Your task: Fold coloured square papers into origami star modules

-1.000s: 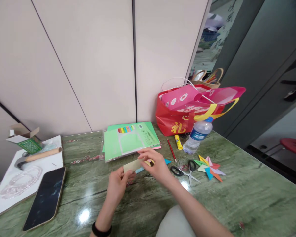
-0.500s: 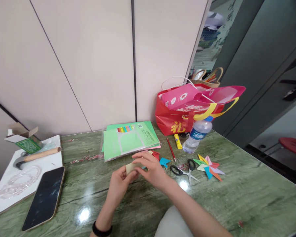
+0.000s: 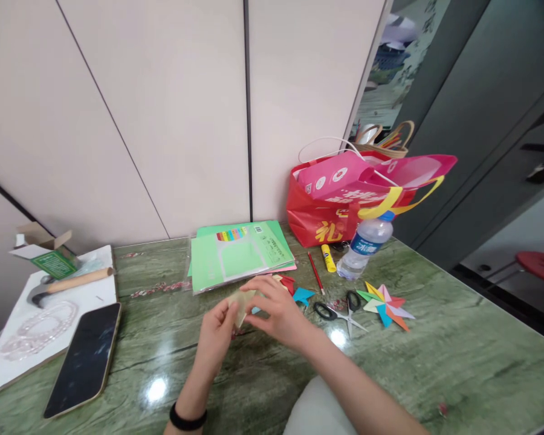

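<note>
A small pale-yellow piece of folded paper (image 3: pixel 241 303) is held up between both hands over the table. My left hand (image 3: pixel 217 332) pinches its left side between thumb and fingers. On its right side, my right hand (image 3: pixel 276 311) grips it with the fingertips, partly covering it. Just beyond the right hand lie a red folded paper piece (image 3: pixel 287 284) and a blue one (image 3: pixel 303 295). Scissors (image 3: pixel 343 312) with black handles rest spread apart to the right. Further right is a many-coloured paper star (image 3: pixel 384 305).
Green paper packs (image 3: pixel 240 254) lie near the wall. A red pencil (image 3: pixel 316 273), a yellow glue stick (image 3: pixel 328 258), a water bottle (image 3: pixel 365 244) and a red bag (image 3: pixel 317 211) stand or lie behind. At left are a phone (image 3: pixel 84 359), a hammer (image 3: pixel 72 284) and a small box (image 3: pixel 49 251).
The yellow paper has been turned in my fingers and now shows a pointed lower edge. My left thumb has moved up onto it. The view has shifted slightly.
</note>
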### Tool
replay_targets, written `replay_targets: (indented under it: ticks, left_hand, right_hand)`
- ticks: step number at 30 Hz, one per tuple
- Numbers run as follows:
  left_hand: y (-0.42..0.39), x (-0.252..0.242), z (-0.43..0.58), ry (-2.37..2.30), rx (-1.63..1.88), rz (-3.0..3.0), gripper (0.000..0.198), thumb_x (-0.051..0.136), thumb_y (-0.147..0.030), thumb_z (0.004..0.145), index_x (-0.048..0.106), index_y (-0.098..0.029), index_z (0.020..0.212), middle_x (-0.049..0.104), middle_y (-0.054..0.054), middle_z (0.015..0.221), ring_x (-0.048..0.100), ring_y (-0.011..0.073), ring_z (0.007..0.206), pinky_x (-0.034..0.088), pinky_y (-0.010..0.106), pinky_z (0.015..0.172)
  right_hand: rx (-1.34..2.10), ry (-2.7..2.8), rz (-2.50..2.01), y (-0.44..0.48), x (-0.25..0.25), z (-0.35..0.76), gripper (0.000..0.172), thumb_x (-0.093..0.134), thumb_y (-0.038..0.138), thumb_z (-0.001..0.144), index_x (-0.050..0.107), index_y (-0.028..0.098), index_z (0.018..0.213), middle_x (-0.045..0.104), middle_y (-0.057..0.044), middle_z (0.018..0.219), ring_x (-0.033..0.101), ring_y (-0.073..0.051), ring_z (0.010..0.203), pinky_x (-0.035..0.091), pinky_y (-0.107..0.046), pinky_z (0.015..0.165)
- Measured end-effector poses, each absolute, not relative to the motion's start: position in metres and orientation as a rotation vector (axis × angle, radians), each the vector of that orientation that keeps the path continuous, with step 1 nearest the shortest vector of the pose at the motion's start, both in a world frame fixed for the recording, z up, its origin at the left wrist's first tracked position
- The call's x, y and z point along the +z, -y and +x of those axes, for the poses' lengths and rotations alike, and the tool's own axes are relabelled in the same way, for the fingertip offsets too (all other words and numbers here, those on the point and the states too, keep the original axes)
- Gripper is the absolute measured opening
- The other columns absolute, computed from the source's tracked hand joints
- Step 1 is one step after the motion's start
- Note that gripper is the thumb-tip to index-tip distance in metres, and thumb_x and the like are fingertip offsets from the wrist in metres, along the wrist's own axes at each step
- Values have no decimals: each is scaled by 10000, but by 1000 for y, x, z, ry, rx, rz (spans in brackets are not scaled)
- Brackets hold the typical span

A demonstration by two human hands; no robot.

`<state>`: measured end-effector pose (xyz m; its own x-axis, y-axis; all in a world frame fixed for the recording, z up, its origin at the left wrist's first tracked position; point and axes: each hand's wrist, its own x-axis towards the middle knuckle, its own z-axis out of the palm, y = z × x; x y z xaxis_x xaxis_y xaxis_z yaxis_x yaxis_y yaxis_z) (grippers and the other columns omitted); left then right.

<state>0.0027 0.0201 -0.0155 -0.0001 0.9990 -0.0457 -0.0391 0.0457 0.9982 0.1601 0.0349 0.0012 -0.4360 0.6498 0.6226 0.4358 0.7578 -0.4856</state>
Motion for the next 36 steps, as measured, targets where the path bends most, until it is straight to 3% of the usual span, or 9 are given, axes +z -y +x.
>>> replay_targets:
  ticks: [4, 8, 13, 17, 21, 25, 36]
  left_hand:
    - [-22, -18, 2, -1159, 1297, 1041, 388, 648, -426, 689, 674, -122, 929, 657, 8, 659, 537, 131, 554, 416, 213, 519]
    - [-21, -11, 4, -1101, 1355, 965, 406, 658, -408, 682, 667, -141, 988, 702, 30, 753, 592, 160, 621, 452, 234, 556]
    - [-19, -2, 7, -994, 1363, 923, 426, 662, -405, 675, 661, -146, 1014, 717, 79, 882, 635, 236, 825, 496, 296, 666]
    - [-17, -3, 5, -1072, 1285, 976, 416, 656, -400, 689, 655, -136, 1011, 712, 98, 935, 640, 245, 850, 506, 300, 689]
    - [-15, 2, 7, -982, 1289, 1025, 400, 700, -264, 676, 616, -165, 1054, 662, 89, 1094, 603, 236, 990, 474, 297, 822]
    - [-14, 5, 10, -928, 1302, 954, 401, 729, -192, 640, 623, -146, 1023, 668, 101, 1088, 593, 236, 1026, 443, 316, 896]
    - [-16, -2, 6, -940, 1306, 769, 299, 766, -181, 594, 680, -123, 875, 740, 82, 840, 677, 192, 782, 518, 267, 745]
  right_hand:
    - [257, 2163, -827, -35, 0, 160, 71, 668, 173, 704, 625, 230, 710, 546, -52, 1168, 394, -251, 1160, 324, -475, 939]
    - [312, 2123, -852, -33, 1, 159, 62, 684, 250, 709, 639, 226, 674, 462, -50, 1261, 329, -252, 1225, 283, -464, 986]
    - [576, 1924, -977, -34, -1, 157, 33, 671, 217, 710, 649, 195, 699, 381, -77, 1320, 363, -243, 1212, 309, -405, 981]
    - [777, 1779, -1087, -38, -5, 155, 54, 707, 206, 651, 663, 193, 680, 554, -71, 1040, 532, -212, 978, 408, -344, 846]
    - [903, 1616, -1115, -41, -5, 155, 65, 726, 202, 608, 664, 184, 619, 642, -28, 757, 582, -185, 767, 428, -290, 724]
    - [957, 1515, -1122, -41, -2, 157, 80, 727, 225, 598, 666, 181, 625, 671, -21, 730, 588, -173, 720, 420, -269, 683]
    - [996, 1453, -1203, -37, -1, 152, 163, 742, 224, 551, 618, 174, 643, 602, 28, 636, 516, -137, 633, 354, -215, 572]
